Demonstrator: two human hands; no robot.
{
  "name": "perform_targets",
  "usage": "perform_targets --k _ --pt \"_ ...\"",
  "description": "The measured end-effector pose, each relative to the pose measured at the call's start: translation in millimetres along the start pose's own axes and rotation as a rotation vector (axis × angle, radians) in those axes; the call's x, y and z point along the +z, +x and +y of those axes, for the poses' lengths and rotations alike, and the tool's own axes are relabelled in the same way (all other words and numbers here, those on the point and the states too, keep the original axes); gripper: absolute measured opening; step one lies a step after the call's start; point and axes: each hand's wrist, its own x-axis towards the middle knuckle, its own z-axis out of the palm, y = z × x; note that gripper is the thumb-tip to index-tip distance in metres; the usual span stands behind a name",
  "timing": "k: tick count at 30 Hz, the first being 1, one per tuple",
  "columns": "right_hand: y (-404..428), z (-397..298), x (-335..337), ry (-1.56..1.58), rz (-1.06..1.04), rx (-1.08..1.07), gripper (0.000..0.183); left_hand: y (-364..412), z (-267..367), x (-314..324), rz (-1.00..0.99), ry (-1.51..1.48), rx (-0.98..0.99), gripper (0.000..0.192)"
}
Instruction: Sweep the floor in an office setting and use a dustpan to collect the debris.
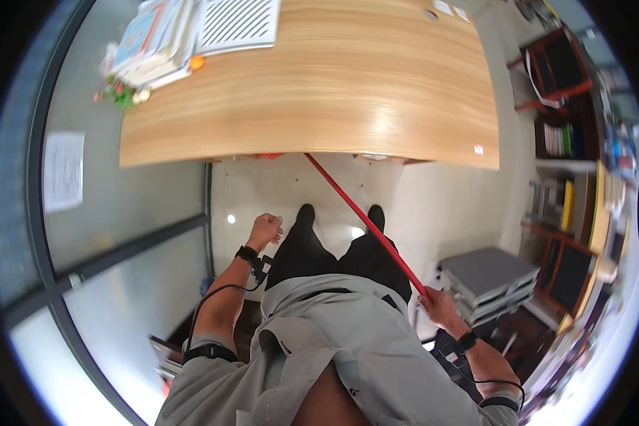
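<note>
My right hand grips the upper end of a long red pole beside my right hip. The pole slants forward and left across my right leg. Its far end passes beneath the front edge of the wooden desk, where the desktop hides it. My left hand hangs near my left thigh with nothing in it, its fingers loosely bent. Under the desk edge a bit of a red object and a pale object show; I cannot tell what they are.
Stacked papers and books, a small orange ball-like thing and artificial-looking flowers occupy the desk's left. A glass partition runs along my left. On the right stand a grey stack of equipment, shelves and a chair.
</note>
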Motion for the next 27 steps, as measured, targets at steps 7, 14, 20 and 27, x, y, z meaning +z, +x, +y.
perform_targets --k 7,14,20,27 --pt "-30 -42 82 0.088 0.115 0.128 0.021 38 28 -8 -0.264 0.357 0.0 0.029" --pt "-28 -74 128 0.234 0.147 0.22 0.022 34 28 66 -0.535 0.628 -0.044 0.035" --pt "-30 -78 182 0.322 0.104 0.373 0.031 42 6 136 -0.666 0.619 -0.285 0.052" --pt "-6 -83 240 0.423 0.133 0.413 0.037 90 -12 166 -0.693 0.593 -0.383 0.049"
